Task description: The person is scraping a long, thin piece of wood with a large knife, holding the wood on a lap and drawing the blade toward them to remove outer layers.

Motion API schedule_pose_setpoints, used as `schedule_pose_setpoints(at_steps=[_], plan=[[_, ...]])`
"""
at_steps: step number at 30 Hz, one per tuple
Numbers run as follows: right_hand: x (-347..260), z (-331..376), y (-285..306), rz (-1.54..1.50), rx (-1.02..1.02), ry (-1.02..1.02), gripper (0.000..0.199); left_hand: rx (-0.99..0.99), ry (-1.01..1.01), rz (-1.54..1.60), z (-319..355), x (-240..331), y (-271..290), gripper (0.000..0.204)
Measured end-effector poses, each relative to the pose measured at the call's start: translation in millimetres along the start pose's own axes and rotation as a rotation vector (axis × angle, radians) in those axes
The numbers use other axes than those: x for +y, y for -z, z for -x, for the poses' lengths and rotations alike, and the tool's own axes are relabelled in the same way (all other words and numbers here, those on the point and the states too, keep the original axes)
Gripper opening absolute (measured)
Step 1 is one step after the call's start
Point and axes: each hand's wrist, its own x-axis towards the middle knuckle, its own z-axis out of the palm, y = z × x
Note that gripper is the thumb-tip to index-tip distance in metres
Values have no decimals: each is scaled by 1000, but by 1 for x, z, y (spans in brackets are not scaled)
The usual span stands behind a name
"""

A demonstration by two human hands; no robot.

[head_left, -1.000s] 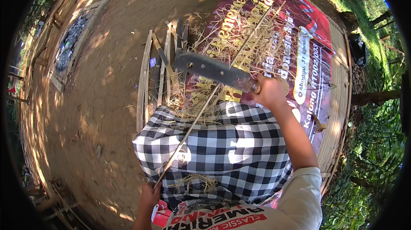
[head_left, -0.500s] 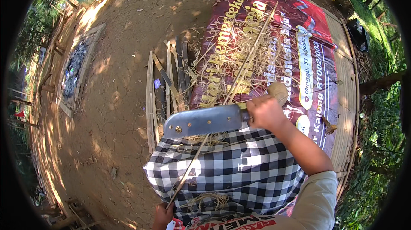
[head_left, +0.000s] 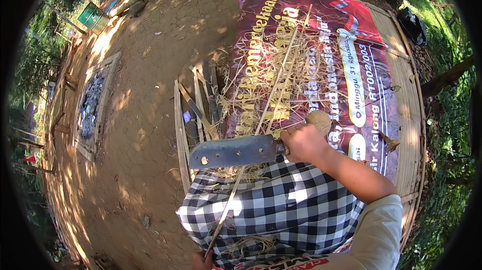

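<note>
My right hand (head_left: 304,142) grips the handle of a broad machete (head_left: 228,153), whose rounded wooden butt (head_left: 319,122) sticks out beyond the fist. Its dark blade, pierced by several holes, points left and crosses over a long thin bamboo strip (head_left: 226,209). Whether blade and strip touch, I cannot tell. At the lower edge my left hand (head_left: 202,260), partly cut off, is closed round the strip's near end. From there the strip runs over the black-and-white checked cloth (head_left: 281,212) on my lap and out across the shavings (head_left: 286,64).
A dark red printed banner (head_left: 359,144) covers a bamboo platform (head_left: 409,119) ahead. Several split bamboo pieces (head_left: 201,104) lie left of it on cracked earth. Farther left is a framed ash pit (head_left: 90,104); a green drum (head_left: 93,18) stands at the far left.
The machete and my right hand have shifted a little left over the strip, and the blade catches less light. My left hand still grips the strip. The whole view has tilted slightly.
</note>
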Motion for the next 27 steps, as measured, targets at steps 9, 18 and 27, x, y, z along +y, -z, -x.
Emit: schedule_pose_setpoints(at_steps=[9, 18, 27], plan=[[140, -1, 46, 64, 144, -831, 21, -118, -131, 182, -12, -25, -4, 40], [38, 7, 2, -54, 0, -326, 17, -155, -50, 301, -17, -49, -10, 40], [-87, 13, -33, -347, -144, 62, 25, -127, 156, 79, -28, -69, 1, 49]])
